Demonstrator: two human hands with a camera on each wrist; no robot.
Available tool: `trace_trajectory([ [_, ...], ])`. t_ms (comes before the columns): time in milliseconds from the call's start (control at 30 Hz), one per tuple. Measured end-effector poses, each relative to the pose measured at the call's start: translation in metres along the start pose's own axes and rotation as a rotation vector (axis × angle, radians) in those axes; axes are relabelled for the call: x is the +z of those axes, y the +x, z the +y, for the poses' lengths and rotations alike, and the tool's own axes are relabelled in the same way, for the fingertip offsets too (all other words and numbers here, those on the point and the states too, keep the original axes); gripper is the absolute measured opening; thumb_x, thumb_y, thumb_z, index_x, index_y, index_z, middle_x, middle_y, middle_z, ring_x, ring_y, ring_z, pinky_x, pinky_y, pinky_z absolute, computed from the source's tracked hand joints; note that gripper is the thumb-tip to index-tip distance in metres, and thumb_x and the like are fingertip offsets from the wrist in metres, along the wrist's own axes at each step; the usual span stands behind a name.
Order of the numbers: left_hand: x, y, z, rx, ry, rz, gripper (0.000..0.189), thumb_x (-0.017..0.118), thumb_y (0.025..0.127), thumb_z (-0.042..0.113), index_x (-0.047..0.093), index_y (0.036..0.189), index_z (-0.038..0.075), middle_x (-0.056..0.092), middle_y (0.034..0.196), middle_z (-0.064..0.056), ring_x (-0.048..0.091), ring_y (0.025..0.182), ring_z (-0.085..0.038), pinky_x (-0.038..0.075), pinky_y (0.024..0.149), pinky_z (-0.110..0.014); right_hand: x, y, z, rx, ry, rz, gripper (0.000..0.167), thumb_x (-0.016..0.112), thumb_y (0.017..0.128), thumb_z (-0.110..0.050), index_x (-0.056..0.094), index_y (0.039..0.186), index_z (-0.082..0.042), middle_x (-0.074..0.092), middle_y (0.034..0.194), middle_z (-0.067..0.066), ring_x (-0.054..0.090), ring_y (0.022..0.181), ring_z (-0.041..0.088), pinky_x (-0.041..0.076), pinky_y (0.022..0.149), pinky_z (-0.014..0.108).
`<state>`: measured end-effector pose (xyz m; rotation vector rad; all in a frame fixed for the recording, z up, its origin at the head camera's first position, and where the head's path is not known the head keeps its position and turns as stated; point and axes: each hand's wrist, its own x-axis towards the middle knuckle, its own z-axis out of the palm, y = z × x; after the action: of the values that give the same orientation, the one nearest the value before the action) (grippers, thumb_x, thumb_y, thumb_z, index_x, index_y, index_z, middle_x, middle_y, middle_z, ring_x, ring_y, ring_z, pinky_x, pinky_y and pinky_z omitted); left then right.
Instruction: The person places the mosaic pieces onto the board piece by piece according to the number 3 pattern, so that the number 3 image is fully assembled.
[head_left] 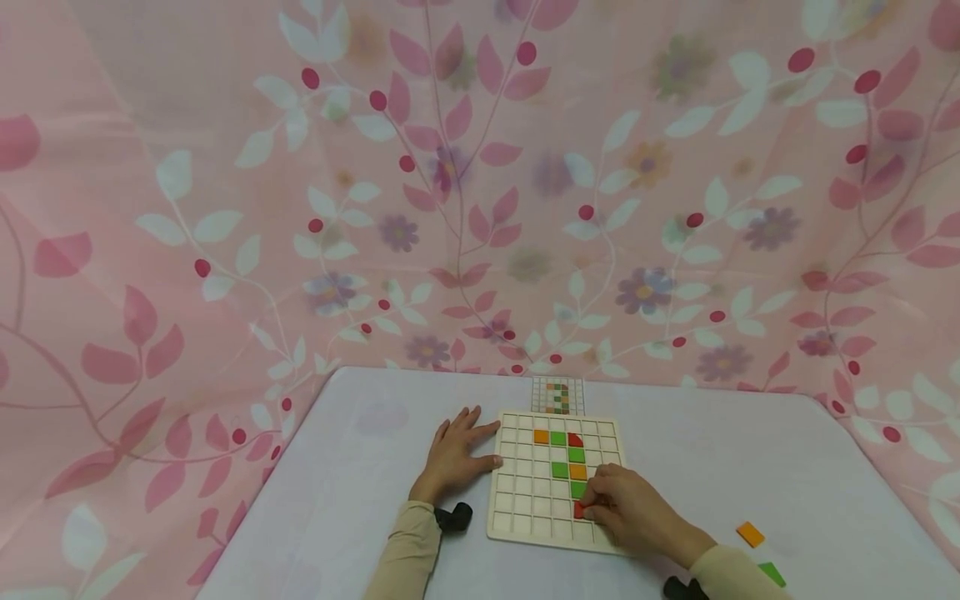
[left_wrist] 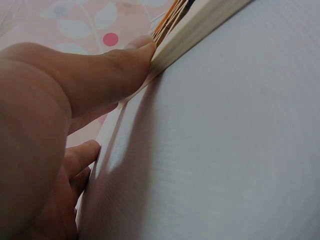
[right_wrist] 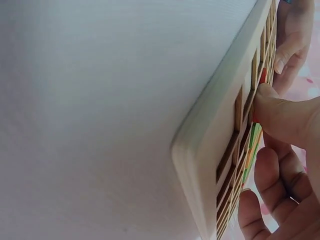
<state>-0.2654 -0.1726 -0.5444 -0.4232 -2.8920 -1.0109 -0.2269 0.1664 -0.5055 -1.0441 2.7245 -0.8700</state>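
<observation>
A pale wooden grid board [head_left: 491,512] lies on the white-covered table. Its cells hold green, orange and red tiles, among them a red piece with a rounded corner [head_left: 575,440] near the top. My right hand [head_left: 637,508] pinches a red tile [head_left: 578,510] at a lower cell, below a green tile [head_left: 578,489]; the fingers partly hide it. In the right wrist view the thumb [right_wrist: 285,112] is on the red tile. With fingers spread, my left hand [head_left: 456,454] touches the board's left edge; its thumb [left_wrist: 120,72] rests against the side in the left wrist view.
A small card with a printed grid pattern [head_left: 557,396] lies behind the board. On the right of the table are a loose orange tile [head_left: 750,534] and a green piece [head_left: 771,573]. A pink floral cloth [head_left: 480,208] hangs behind the table.
</observation>
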Motion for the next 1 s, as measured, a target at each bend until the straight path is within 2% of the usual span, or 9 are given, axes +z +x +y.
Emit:
trace_trajectory([
  [300,0.0,0.0008,-0.0002,0.005,0.011,0.002,0.065,0.08,0.092,0.043,0.063,0.15,0.018,0.038,0.17,-0.019,0.027,0.162,-0.042,0.015,0.128,-0.069,0.0009,0.0023,0.0018,-0.032,-0.02,0.035,0.012,0.085,0.089,-0.015,0.082,0.087,-0.027,0.065,0.085,-0.022,0.053,0.08,-0.005,0.048,0.07,0.021],
  [800,-0.0022,0.0009,0.0023,0.008,0.003,0.005,0.065,0.08,0.092,0.041,0.063,0.15,0.017,0.038,0.169,-0.02,0.027,0.161,-0.043,0.015,0.128,-0.069,0.0,0.0008,0.0017,0.011,0.01,0.032,0.013,0.085,0.088,-0.013,0.082,0.087,-0.026,0.064,0.085,-0.022,0.051,0.078,-0.004,0.047,0.066,0.02],
  [1000,0.0014,-0.0006,-0.0002,0.004,-0.003,0.007,0.066,0.08,0.092,0.042,0.064,0.149,0.016,0.039,0.169,-0.021,0.027,0.161,-0.044,0.015,0.127,-0.07,0.0013,-0.0029,-0.0011,0.009,0.034,0.03,0.011,0.083,0.091,-0.015,0.082,0.09,-0.026,0.066,0.087,-0.02,0.052,0.079,-0.004,0.048,0.066,0.02],
])
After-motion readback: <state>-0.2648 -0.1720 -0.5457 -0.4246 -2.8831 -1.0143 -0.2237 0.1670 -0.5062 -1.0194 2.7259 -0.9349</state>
